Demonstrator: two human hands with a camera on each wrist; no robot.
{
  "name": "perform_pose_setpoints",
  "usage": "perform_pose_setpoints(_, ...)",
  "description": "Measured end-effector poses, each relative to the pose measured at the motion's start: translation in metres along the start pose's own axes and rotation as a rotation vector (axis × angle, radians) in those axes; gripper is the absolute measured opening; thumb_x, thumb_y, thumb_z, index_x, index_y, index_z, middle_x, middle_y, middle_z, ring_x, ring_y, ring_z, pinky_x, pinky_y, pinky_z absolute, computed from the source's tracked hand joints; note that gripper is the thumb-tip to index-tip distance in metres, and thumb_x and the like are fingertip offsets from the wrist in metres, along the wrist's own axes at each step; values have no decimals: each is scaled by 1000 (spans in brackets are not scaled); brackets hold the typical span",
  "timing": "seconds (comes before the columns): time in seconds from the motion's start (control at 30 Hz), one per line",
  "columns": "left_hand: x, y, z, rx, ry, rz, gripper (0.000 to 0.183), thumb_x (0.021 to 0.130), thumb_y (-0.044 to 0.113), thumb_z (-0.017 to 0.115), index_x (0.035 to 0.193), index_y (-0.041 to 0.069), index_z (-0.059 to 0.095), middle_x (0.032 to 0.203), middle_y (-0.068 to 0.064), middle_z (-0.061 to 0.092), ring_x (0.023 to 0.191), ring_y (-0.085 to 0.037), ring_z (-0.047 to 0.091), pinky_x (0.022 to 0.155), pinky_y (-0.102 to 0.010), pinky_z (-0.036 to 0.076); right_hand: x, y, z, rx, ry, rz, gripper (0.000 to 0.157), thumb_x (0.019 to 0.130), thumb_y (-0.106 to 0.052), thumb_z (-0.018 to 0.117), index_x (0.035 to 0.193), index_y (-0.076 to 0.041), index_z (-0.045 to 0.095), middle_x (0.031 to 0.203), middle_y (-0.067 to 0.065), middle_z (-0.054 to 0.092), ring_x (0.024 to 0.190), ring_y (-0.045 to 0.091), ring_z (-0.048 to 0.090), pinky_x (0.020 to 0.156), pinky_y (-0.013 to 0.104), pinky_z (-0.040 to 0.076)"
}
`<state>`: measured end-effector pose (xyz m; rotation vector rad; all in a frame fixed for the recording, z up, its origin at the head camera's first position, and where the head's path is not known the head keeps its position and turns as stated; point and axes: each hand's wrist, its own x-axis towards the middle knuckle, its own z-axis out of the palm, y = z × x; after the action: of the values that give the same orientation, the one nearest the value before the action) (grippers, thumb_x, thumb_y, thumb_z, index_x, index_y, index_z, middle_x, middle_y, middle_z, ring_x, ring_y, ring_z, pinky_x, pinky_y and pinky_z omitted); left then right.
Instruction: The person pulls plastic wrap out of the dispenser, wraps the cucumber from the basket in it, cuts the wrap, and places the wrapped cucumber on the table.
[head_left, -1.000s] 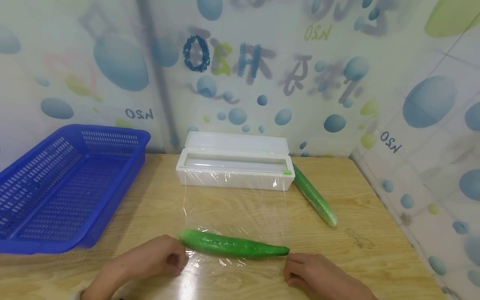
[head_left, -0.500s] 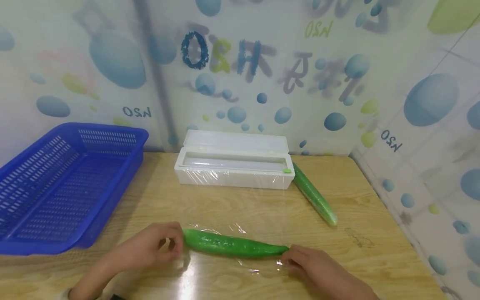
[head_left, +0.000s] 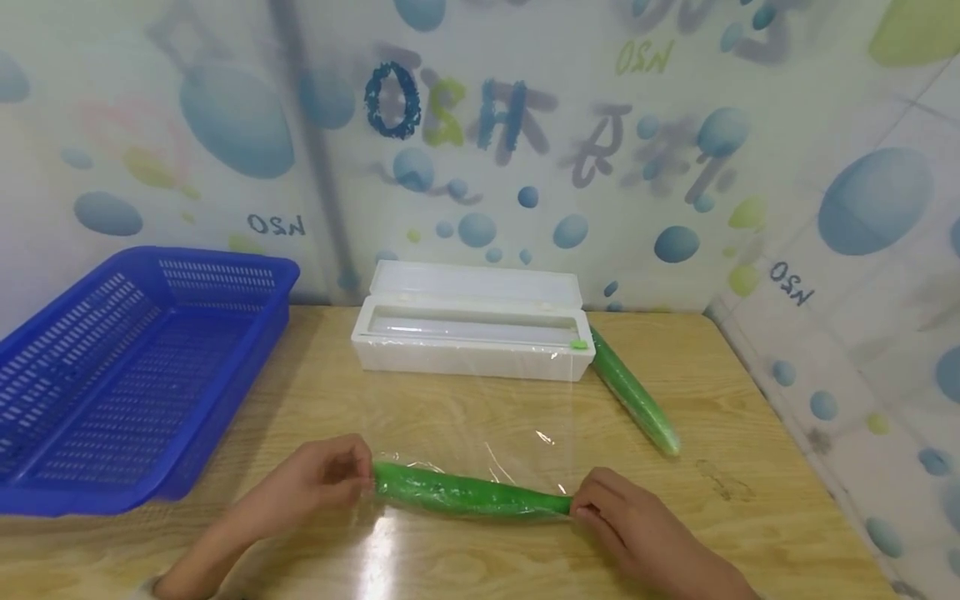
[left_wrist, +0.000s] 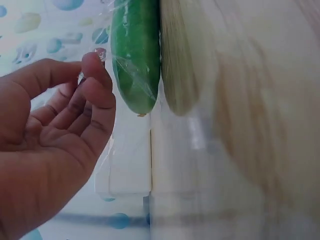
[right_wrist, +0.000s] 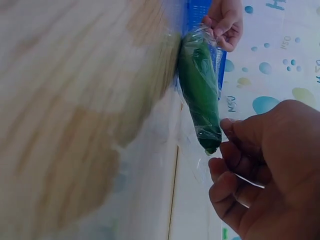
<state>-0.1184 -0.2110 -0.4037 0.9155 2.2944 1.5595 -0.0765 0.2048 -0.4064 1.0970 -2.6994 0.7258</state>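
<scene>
Cucumber (head_left: 468,493), one of two, between two hands (head_left: 318,477) (head_left: 628,518)

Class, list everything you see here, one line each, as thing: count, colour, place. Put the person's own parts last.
blue basket: one, blue, left side of the table
white box: one, white, back of the table, lid open
green tab: one, green, box's front right corner
clear film: one sheet, transparent, from the box to the front cucumber
front cucumber: one, green, between the hands
rear cucumber: one, green, by the box's right end
table: one, wood-brown, under everything
patterned walls: two, pale with blue and green, behind and right
left hand: one, bare, front cucumber's left end
right hand: one, bare, its right end
</scene>
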Motion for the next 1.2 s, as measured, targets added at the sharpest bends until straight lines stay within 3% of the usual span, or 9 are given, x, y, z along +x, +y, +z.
perform_pose_setpoints(0.17, 1, 1, 2, -28, 35, -63, 10, 90, 5, 63, 99, 3, 58, 77, -10, 62, 63, -15, 59, 52, -31, 51, 5, 1, 3, -13, 19, 7, 13, 93, -19, 64, 96, -26, 54, 97, -22, 45, 83, -4, 47, 69, 15, 46)
perform_pose_setpoints(0.37, 3, 4, 6, 3, 48, -106, 27, 86, 8, 69, 111, -1, 63, 80, -5, 62, 65, -11, 59, 55, -30, 52, 7, 1, 4, -43, 39, 22, 22, 87, -17, 71, 92, -29, 53, 103, -18, 46, 89, -2, 48, 73, 19, 48)
perform_pose_setpoints(0.53, 6, 5, 12, 58, 56, -102, 43, 82, 9, 73, 120, -3, 59, 81, 0, 60, 66, -9, 59, 56, -29, 52, 9, 1, 4, -74, 113, -15, 25, 83, -14, 75, 88, -27, 54, 113, -8, 52, 102, 7, 49, 78, 26, 50)
perform_pose_setpoints(0.7, 9, 6, 13, 95, 56, -108, 48, 85, 11, 70, 127, -7, 54, 79, -1, 60, 61, -9, 57, 52, -29, 51, 10, 1, 4, -35, 121, 32, 19, 86, -16, 72, 90, -27, 57, 105, -15, 58, 97, 3, 52, 77, 26, 50)
perform_pose_setpoints(0.93, 18, 5, 14, 290, 109, -47, 26, 87, 6, 67, 111, -5, 66, 78, 4, 62, 58, -3, 52, 51, -24, 48, 12, 2, 4, 42, 74, 198, 5, 92, -22, 65, 91, -26, 62, 94, -21, 56, 87, -1, 55, 69, 24, 50)
perform_pose_setpoints(1.2, 31, 9, 19, 465, 156, -37, 13, 84, 0, 68, 96, 1, 72, 73, 8, 56, 61, 0, 47, 55, -22, 47, 14, 3, 6, 13, 83, 206, 5, 94, -24, 62, 89, -24, 62, 89, -19, 56, 81, -1, 55, 66, 23, 50)
